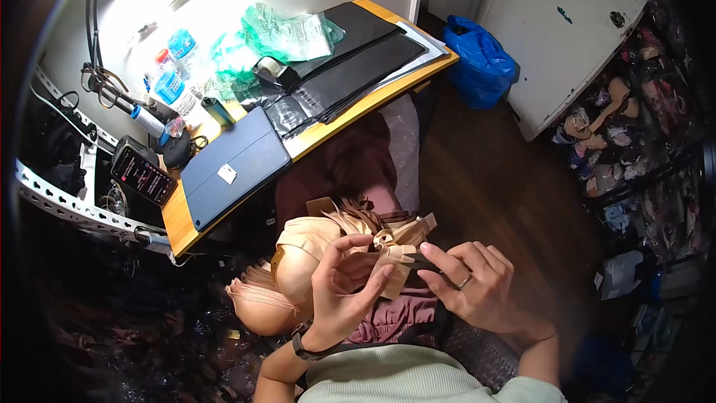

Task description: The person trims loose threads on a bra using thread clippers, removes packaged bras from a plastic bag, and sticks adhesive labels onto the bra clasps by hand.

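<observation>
A stack of beige bras (307, 242) lies across my lap, with moulded cups nested together and straps bunched at the right end. My left hand (344, 280) is closed in a pinch on a beige bra strap (395, 252) above the stack. In my right hand (470, 283), thumb and forefinger are closed on a slim dark tool (424, 262); its exact kind cannot be made out. The tool's tip meets the strap between my two hands. More cups with brownish edges (261, 306) rest at the left, beside my left wrist.
On the wooden desk (317, 148) ahead are a blue tablet case (235, 168), a tape dispenser (274, 73), black plastic bags (358, 78) and bottles (170, 86). A phone (143, 173) stands at its left. A blue bag (481, 63) and heaped packaged garments (656, 119) are rightward.
</observation>
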The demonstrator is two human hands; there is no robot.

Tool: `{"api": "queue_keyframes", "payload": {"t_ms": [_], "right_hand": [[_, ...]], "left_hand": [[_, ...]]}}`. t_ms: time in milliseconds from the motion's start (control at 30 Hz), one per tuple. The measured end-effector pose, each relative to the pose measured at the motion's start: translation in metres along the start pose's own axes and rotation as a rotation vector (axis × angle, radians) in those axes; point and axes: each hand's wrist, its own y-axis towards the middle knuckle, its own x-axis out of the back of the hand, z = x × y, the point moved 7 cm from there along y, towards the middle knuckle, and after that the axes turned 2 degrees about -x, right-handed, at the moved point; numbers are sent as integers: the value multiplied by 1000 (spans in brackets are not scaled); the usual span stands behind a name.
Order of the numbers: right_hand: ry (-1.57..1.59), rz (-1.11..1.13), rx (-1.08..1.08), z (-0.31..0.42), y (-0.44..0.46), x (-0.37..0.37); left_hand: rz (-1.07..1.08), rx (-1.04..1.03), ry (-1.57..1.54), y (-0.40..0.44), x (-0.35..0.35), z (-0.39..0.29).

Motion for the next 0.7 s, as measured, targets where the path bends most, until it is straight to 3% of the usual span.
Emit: {"api": "queue_keyframes", "payload": {"t_ms": [267,367,433,500,533,633,700], "right_hand": [[-25,26,4,-2,-3,0],[242,33,7,-6,-2,-3],[700,175,-326,-22,-7,-15],[795,185,-354,-22,-9,-12],[856,196,-405,-20,-9,-10],[866,177,-406,-18,-6,-9],[809,146,-357,-19,-3,-6]], "left_hand": [[36,-25,17,-3,-5,1],[103,21,23,-7,-15,1],[81,-10,-52,-7,-13,3],[247,-159,182,-8,-15,-1],[214,-329,375,-5,-22,-16],[181,-474,639,-10,-35,-21],[206,-471,624,-10,-36,-23]]}}
